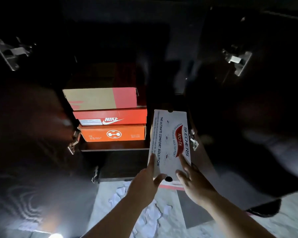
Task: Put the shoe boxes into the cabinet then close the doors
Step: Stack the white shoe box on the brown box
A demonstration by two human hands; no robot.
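Note:
A white Skechers shoe box (170,134) stands on end at the right side of the dark cabinet's opening, beside a stack of boxes. My left hand (146,182) presses its lower left edge and my right hand (194,182) lies flat against its lower right face, fingers spread. On the shelf (113,148) to the left, three boxes are stacked: an orange box (113,133) at the bottom, a red Nike box (110,117) in the middle, and a tan and pink box (100,98) on top. Both cabinet doors hang open: left door (27,117), right door (248,109).
The cabinet interior is very dark. Metal hinges show on the left door (10,52) and the right door (237,60). Crumpled white paper (141,208) lies on the pale marbled floor (169,212) below my arms. A bright light glare sits at the bottom left (55,235).

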